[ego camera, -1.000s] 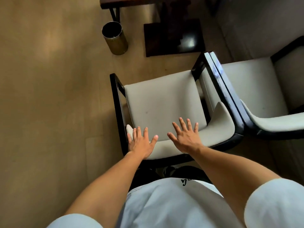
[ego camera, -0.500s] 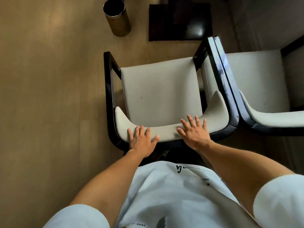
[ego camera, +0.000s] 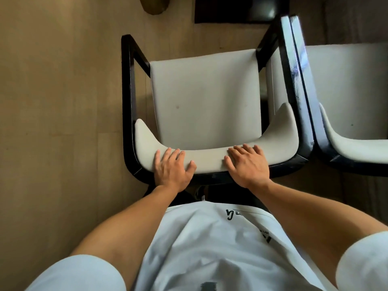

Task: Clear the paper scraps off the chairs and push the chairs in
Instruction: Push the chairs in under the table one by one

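Directly below me stands a chair (ego camera: 206,97) with a pale grey seat and a black frame, seen from behind and above. My left hand (ego camera: 171,169) lies flat on the left part of its curved backrest top, fingers spread. My right hand (ego camera: 247,164) lies flat on the right part of the same backrest. No paper scrap shows on this seat. A second chair (ego camera: 346,91) of the same kind stands right beside it, frames touching, and its visible seat is bare too.
A dark table base (ego camera: 237,9) sits on the wooden floor just beyond the chair's front. The bottom of a brass bin (ego camera: 155,6) shows at the top edge, left of that base. Open wooden floor (ego camera: 58,122) lies to the left.
Both hands have stayed flat on the backrest while the chair and I moved forward toward the table base. The bin has slid almost out of the top of the view.
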